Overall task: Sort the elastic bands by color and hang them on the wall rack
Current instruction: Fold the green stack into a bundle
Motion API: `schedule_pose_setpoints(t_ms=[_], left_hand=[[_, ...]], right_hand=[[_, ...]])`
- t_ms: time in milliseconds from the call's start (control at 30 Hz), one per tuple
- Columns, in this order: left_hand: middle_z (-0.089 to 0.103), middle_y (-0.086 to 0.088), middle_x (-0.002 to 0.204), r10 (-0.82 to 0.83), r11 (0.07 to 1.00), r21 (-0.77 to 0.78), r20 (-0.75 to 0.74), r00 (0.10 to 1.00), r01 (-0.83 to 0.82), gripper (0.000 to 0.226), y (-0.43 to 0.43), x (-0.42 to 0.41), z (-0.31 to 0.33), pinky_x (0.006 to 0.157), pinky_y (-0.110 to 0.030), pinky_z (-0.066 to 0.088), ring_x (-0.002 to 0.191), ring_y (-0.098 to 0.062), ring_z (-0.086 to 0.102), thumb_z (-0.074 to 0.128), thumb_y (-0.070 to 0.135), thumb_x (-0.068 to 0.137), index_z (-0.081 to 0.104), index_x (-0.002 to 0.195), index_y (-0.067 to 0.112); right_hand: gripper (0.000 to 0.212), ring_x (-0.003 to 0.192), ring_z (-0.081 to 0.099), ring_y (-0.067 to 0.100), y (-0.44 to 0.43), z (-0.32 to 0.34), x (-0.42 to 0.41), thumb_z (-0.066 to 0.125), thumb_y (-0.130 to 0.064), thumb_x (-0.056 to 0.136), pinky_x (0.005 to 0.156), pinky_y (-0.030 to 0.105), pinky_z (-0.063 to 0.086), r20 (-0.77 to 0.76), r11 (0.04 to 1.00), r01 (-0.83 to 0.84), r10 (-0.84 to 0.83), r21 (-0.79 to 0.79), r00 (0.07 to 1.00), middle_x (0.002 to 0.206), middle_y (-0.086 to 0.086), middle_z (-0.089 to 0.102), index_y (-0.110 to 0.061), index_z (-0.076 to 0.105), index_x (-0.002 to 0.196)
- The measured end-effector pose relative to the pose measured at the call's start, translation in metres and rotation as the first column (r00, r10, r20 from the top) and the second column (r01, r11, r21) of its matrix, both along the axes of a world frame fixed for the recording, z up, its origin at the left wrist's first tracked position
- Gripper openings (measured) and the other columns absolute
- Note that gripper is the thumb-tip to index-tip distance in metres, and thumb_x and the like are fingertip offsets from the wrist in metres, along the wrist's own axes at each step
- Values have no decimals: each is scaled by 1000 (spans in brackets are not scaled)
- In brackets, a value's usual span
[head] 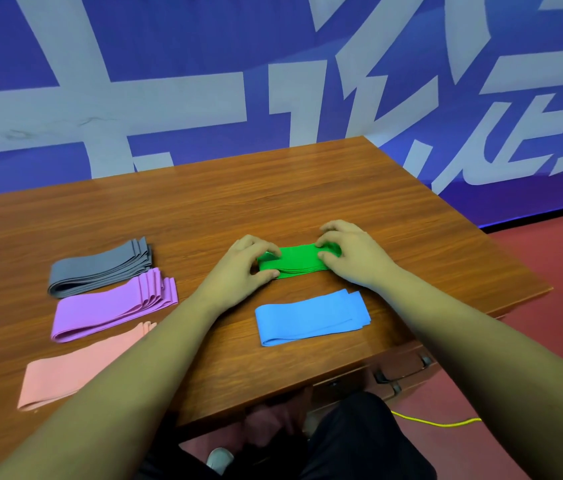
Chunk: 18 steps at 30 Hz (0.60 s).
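Both hands are working one stack: the left hand [238, 268] is pinching one end of the green bands [295, 259] while the right hand [349, 254] is gripping the other, probably squaring them up. Nearer the person lie blue bands [311, 318]; left of the hands, grey [100, 268], purple [110, 306] and pink [76, 368] piles are waiting on the table [204, 202]. No rack is showing.

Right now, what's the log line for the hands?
left hand: holds green bands | right hand: holds green bands | on table: grey pile, purple pile, pink pile, blue pile | rack: not in view
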<state>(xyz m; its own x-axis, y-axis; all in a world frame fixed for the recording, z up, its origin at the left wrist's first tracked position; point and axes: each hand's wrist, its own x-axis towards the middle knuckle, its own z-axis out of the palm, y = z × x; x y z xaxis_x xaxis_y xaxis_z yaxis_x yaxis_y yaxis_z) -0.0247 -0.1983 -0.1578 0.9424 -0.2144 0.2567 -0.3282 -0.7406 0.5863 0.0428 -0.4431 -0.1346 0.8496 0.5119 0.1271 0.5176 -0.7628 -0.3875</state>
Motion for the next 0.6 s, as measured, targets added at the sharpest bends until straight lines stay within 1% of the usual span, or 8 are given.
schedule_pose_setpoints(t_ms=[67, 100, 167, 233, 333, 500, 567, 600], left_hand=[[54, 7, 115, -3, 1000, 12, -20, 1000, 3, 32, 0, 1, -1, 103, -35, 40, 112, -14, 51, 76, 28, 83, 64, 113, 28], [54, 7, 116, -7, 1000, 12, -37, 999, 7, 32, 0, 1, -3, 103, -35, 41, 113, -13, 51, 76, 33, 82, 65, 112, 29], [53, 9, 117, -12, 1000, -17, -64, 998, 10, 32, 1, 0, -5, 104, -33, 41, 115, -11, 51, 75, 40, 81, 65, 111, 32], [54, 8, 117, -9, 999, -43, -56, 998, 7, 30, 1, 1, -6, 105, -31, 40, 115, -10, 51, 73, 37, 84, 65, 112, 31], [56, 7, 115, 14, 999, -49, -31, 999, -15, 27, 1, 1, -6, 103, -29, 41, 113, -9, 52, 73, 32, 85, 65, 111, 28], [57, 9, 116, 5, 998, -55, 12, 1000, -4, 30, 0, -2, -8, 101, -19, 38, 114, -6, 52, 73, 35, 84, 64, 112, 26], [56, 10, 119, 1, 1000, -23, 30, 1000, 0, 31, 0, -3, -8, 103, -22, 39, 116, -6, 51, 72, 34, 85, 63, 114, 26], [56, 10, 120, 6, 1000, -10, 39, 999, -5, 31, 0, -3, -9, 104, -25, 39, 116, -7, 51, 71, 33, 86, 63, 115, 26]], right_hand=[[33, 137, 37, 10, -4, 0, 2, 65, -31, 90, 115, 35, 30, -56, 996, -92, 93, 22, 994, 147, -10, 46, -25, 63, 121], [35, 138, 37, 9, -6, 0, 3, 66, -30, 90, 116, 33, 28, -81, 992, -128, 129, 14, 988, 147, -10, 46, -25, 62, 124], [39, 139, 37, 9, -7, -1, 5, 67, -27, 90, 116, 30, 27, -93, 989, -150, 150, 0, 984, 144, -8, 51, -23, 62, 128], [43, 139, 38, 9, -7, 0, 7, 69, -29, 88, 116, 28, 26, -85, 988, -155, 155, 7, 984, 143, -7, 53, -22, 61, 130], [52, 139, 37, 8, -4, 2, 8, 74, -32, 84, 117, 30, 27, -110, 984, -178, 174, -30, 979, 143, -7, 52, -21, 59, 133], [39, 130, 47, 13, -5, 10, 12, 69, -26, 88, 112, 32, 33, -19, 973, -224, 223, -56, 975, 134, -4, 60, -19, 64, 126], [36, 128, 49, 13, -7, 13, 14, 68, -23, 88, 111, 31, 34, 10, 974, -224, 225, -35, 974, 131, -4, 61, -18, 65, 124], [37, 130, 47, 12, -8, 13, 15, 68, -22, 89, 113, 29, 32, 12, 974, -225, 225, -40, 974, 133, -3, 60, -17, 65, 125]])
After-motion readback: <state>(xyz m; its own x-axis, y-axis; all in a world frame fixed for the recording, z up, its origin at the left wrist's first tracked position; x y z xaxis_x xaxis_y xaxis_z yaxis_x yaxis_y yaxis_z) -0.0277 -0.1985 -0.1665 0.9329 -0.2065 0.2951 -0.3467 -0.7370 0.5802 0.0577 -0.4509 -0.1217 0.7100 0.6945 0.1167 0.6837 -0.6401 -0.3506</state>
